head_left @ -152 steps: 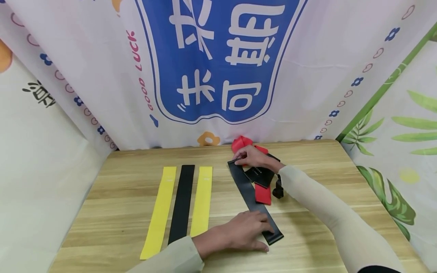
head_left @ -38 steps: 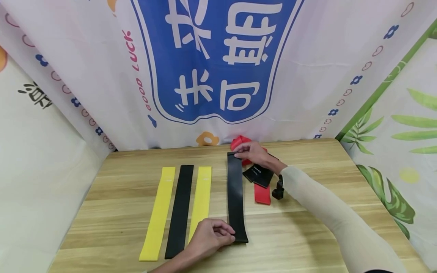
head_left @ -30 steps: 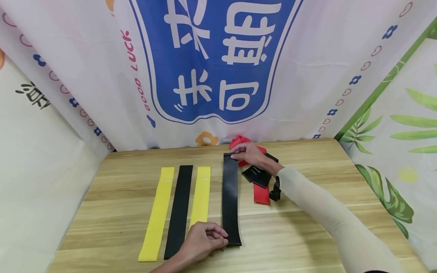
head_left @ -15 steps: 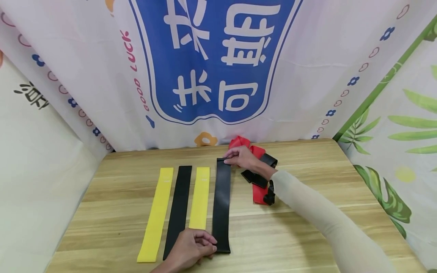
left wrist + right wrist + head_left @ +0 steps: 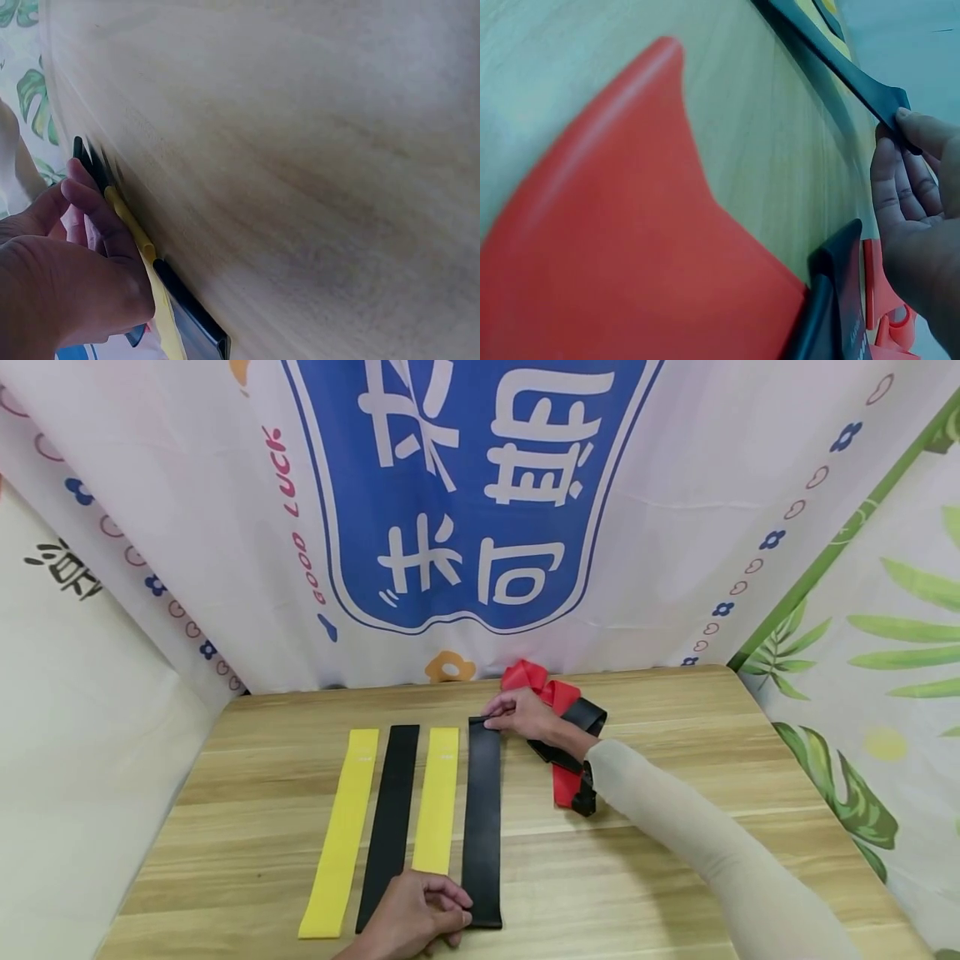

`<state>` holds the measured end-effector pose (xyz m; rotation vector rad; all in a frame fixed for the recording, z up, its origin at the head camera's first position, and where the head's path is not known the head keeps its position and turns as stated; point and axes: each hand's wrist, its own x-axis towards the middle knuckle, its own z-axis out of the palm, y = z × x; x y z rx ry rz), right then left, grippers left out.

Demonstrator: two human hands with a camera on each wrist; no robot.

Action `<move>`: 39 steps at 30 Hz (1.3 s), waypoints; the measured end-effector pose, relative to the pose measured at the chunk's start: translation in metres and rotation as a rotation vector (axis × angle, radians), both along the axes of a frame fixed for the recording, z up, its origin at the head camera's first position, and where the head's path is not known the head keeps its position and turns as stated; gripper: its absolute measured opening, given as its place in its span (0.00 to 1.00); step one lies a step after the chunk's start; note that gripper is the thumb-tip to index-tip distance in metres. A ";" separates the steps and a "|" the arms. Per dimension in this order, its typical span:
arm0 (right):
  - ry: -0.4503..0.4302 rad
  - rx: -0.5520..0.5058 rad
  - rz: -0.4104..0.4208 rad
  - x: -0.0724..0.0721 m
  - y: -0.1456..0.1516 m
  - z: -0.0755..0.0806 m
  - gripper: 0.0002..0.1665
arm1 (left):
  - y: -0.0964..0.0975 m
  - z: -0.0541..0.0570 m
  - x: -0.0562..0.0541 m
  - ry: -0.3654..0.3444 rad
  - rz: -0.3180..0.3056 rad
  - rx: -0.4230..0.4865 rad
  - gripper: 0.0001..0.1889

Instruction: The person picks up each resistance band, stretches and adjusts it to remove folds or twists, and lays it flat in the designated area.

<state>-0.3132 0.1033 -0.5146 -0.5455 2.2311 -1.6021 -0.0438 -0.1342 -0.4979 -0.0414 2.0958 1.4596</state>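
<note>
Fingers [image 5: 497, 702] of the right hand [image 5: 527, 716], head view, pinch the far end of the charcoal band [image 5: 482, 827]; those of the left hand [image 5: 412, 910] pinch the left corner of its near end. Its long axis runs between the hands, from the far side of the tabletop [image 5: 637, 885] toward the person, roughly parallel to the inner yellow band [image 5: 436, 806] just to its left. Farther left lie the black band [image 5: 388, 827] and the outer yellow band [image 5: 340, 835]. Each hand is nearer to its own end: the strip extends toward the person from the right fingers, away from the left.

Left wrist view: bent fingers meet at the charcoal band's near end, the exact contact partly hidden.

Right wrist view: thumb and fingers grasp the far end, which appears raised above the tabletop; the band recedes toward upper left, well apart from the loose red band [image 5: 630, 225] in the foreground
</note>
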 end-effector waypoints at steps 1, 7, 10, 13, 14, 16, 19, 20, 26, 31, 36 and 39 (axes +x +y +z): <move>0.017 0.005 0.010 0.000 -0.001 -0.001 0.11 | 0.000 0.000 0.000 -0.006 0.001 -0.008 0.04; 0.124 0.045 0.036 -0.001 -0.003 -0.008 0.10 | 0.004 -0.001 0.001 -0.018 -0.003 -0.046 0.04; 0.171 0.080 0.035 0.000 -0.004 -0.010 0.09 | 0.005 -0.001 -0.001 -0.013 -0.014 -0.055 0.05; 0.201 0.116 0.034 0.000 -0.006 -0.009 0.09 | 0.006 -0.002 -0.001 -0.004 -0.024 -0.060 0.05; 0.208 0.128 0.034 -0.001 -0.006 -0.009 0.09 | 0.006 -0.002 -0.001 0.000 -0.025 -0.060 0.05; 0.219 0.146 0.037 -0.001 -0.007 -0.009 0.09 | 0.007 -0.002 -0.001 0.007 -0.028 -0.061 0.05; 0.229 0.158 0.038 -0.002 -0.009 -0.009 0.09 | 0.007 -0.001 0.000 0.013 -0.030 -0.062 0.06; 0.233 0.162 0.038 -0.002 -0.009 -0.009 0.09 | 0.007 -0.001 0.000 0.013 -0.032 -0.062 0.06; 0.253 0.187 0.036 -0.002 -0.010 -0.008 0.09 | 0.005 -0.001 0.000 0.025 -0.054 -0.049 0.07; 0.264 0.198 0.043 -0.001 -0.011 -0.007 0.09 | 0.004 0.000 0.000 0.030 -0.071 -0.045 0.07; 0.258 0.196 0.051 0.000 -0.012 -0.006 0.09 | 0.004 0.001 -0.001 0.026 -0.086 -0.070 0.07; 0.248 0.189 0.058 -0.001 -0.012 -0.007 0.09 | 0.004 0.001 -0.001 0.026 -0.096 -0.082 0.07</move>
